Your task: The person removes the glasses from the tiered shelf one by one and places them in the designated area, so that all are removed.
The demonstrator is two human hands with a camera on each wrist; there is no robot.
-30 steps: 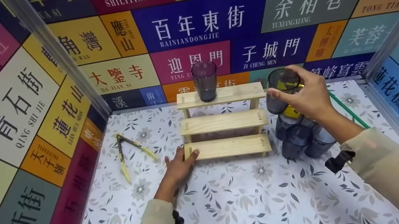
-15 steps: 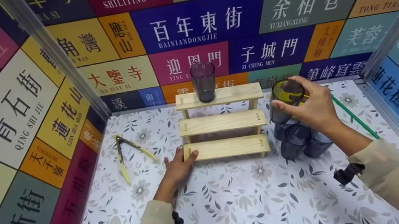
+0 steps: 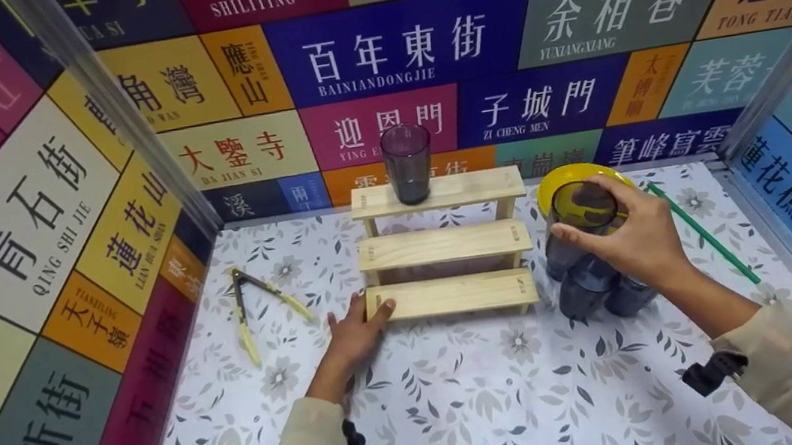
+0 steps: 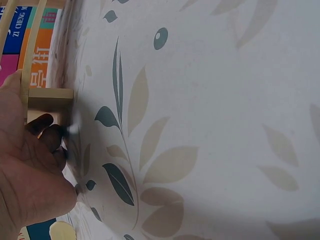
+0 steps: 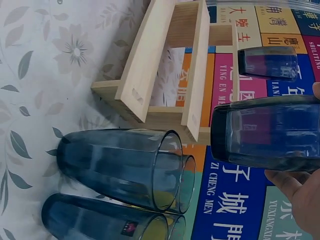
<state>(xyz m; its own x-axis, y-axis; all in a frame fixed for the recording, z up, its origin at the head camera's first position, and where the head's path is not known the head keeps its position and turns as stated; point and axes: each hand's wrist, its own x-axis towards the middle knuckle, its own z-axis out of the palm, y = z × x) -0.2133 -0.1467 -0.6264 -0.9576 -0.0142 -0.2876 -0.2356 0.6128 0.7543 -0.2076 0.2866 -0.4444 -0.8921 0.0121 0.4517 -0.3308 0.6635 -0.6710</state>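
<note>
My right hand (image 3: 640, 238) grips a dark tinted drinking glass (image 5: 265, 132) near its rim, thumb on one side and fingers on the other. It holds this glass above several similar glasses (image 3: 586, 290), which stand grouped to the right of a three-step wooden stand (image 3: 450, 295). At the stand's lowest step my left hand (image 3: 357, 333) grips the left end, thumb lying on top and the other fingers down at the side. Another tinted glass (image 3: 408, 164) stands upright on the top step, left of its middle. Both lower steps show bare wood.
Behind the glasses lies a yellow plate-like disc (image 3: 550, 185). A green stick (image 3: 708, 237) lies to their right. Tongs (image 3: 259, 303) with yellow ends lie spread on the left. Sign-printed walls (image 3: 404, 40) enclose the flower-patterned table (image 3: 464, 410) at the back and sides.
My right hand has lowered the held glass and moved it slightly right, exposing more of the yellow disc. My left hand stays on the stand.
</note>
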